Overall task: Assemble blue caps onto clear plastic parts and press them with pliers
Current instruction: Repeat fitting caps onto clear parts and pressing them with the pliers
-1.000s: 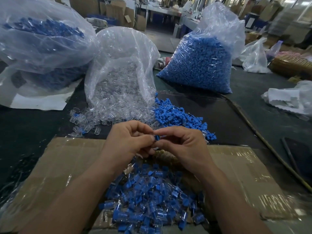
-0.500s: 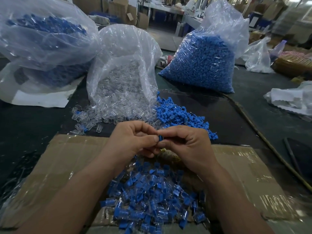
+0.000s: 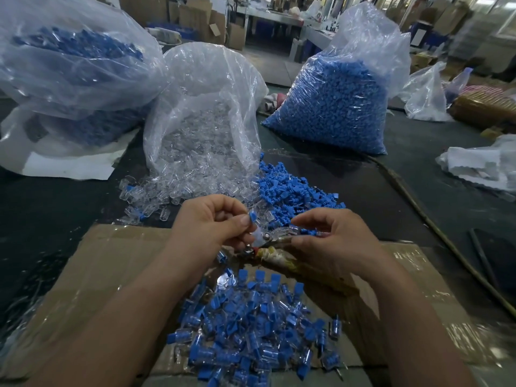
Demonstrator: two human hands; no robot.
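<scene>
Hands drawn apart since half a second back, when fingertips met; pliers now show. Near: pile of finished pieces [image 3: 251, 331] on cardboard [image 3: 97, 269]. Left hand [image 3: 212, 227] pinches capped clear part [image 3: 254, 223], thumb and forefinger closed on it, beside the pliers [image 3: 266, 236]; right hand [image 3: 332, 244] wraps the taped handles. Part looks light, stiff, slick: hold clear body, leave cap to the jaws. Beyond: loose blue caps [image 3: 290, 194], clear parts [image 3: 195, 174].

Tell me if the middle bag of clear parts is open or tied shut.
Open. The bag has its mouth spread wide toward the person, and clear parts spill out of it onto the dark table.
</scene>
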